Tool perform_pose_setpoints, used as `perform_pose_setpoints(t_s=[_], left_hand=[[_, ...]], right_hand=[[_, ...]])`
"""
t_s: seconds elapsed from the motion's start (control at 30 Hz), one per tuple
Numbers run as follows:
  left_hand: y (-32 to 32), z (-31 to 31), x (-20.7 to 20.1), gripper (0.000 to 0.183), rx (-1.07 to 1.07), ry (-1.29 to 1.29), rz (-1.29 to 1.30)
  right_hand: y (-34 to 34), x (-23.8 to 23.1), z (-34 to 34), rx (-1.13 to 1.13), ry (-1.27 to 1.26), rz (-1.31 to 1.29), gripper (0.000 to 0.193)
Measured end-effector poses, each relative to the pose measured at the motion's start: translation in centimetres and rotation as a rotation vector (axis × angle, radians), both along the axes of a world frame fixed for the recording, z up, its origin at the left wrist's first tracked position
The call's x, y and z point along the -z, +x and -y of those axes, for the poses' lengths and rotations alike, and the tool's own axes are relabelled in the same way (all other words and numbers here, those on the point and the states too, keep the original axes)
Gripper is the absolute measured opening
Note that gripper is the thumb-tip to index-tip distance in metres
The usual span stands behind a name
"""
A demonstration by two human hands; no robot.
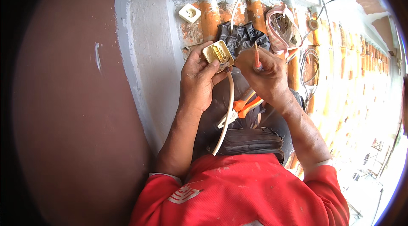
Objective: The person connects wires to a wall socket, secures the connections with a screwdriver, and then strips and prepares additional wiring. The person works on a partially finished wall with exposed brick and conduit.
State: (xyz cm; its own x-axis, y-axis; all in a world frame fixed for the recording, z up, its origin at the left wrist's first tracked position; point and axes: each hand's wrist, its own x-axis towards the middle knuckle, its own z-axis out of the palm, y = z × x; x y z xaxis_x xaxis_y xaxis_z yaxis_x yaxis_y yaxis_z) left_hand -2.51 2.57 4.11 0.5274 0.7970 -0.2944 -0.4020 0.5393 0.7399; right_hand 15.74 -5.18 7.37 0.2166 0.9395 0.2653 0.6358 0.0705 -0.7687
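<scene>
My left hand [196,79] grips a small square cream socket base [207,52] with its inner side facing up. Brass-coloured contacts show inside it, and my thumb presses on its near edge. A white cable [230,98] hangs from the base down toward my lap, its lower end loose. My right hand [272,77] is closed, with a red-handled screwdriver [257,63] held in it. Its fingertips are at the right corner of the base; whether they pinch a wire there is too small to tell. Pliers with orange handles [243,108] lie on my lap below the hands.
A white socket cover [189,13] rests on the orange roof tiles [210,13] ahead. Beside it are a crumpled black plastic bag [242,37], a pink-edged zip pouch [282,28] and coiled cable [310,71]. A brown wall [80,98] stands at left; tiles slope away right.
</scene>
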Motion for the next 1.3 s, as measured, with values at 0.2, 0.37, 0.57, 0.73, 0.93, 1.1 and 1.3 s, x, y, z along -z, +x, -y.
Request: perform_pose_setpoints(t_s=[0.2, 0.37, 0.57, 0.73, 0.93, 1.1, 1.3], left_hand=[[0.5, 0.7, 0.2, 0.065, 0.075, 0.024, -0.068], [0.4, 1.2, 0.9, 0.060, 0.100, 0.035, -0.095], [0.4, 1.4, 1.7, 0.060, 0.098, 0.029, -0.138], [0.4, 1.4, 1.4, 0.061, 0.100, 0.049, -0.179], [0.2, 1.4, 2.3, 0.066, 0.107, 0.135, -0.132], [0.2, 2.0, 2.9, 0.073, 0.069, 0.233, -0.114], [0.6, 2.6, 2.7, 0.074, 0.024, 0.307, -0.169]], right_hand=[[0.2, 1.7, 1.0, 0.011, -0.003, -0.007, 0.016], [0.6, 2.7, 1.3, -0.061, -0.046, 0.059, 0.022], [0.4, 3.8, 1.6, -0.058, 0.012, 0.044, 0.027], [-0.1, 3.9, 1.7, -0.048, 0.034, 0.097, 0.029], [0.1, 3.7, 1.6, -0.217, 0.140, 0.467, 0.033], [-0.1, 3.6, 1.7, -0.235, 0.192, 0.458, 0.037], [-1.4, 3.6, 2.9, -0.039, -0.032, 0.127, 0.027]])
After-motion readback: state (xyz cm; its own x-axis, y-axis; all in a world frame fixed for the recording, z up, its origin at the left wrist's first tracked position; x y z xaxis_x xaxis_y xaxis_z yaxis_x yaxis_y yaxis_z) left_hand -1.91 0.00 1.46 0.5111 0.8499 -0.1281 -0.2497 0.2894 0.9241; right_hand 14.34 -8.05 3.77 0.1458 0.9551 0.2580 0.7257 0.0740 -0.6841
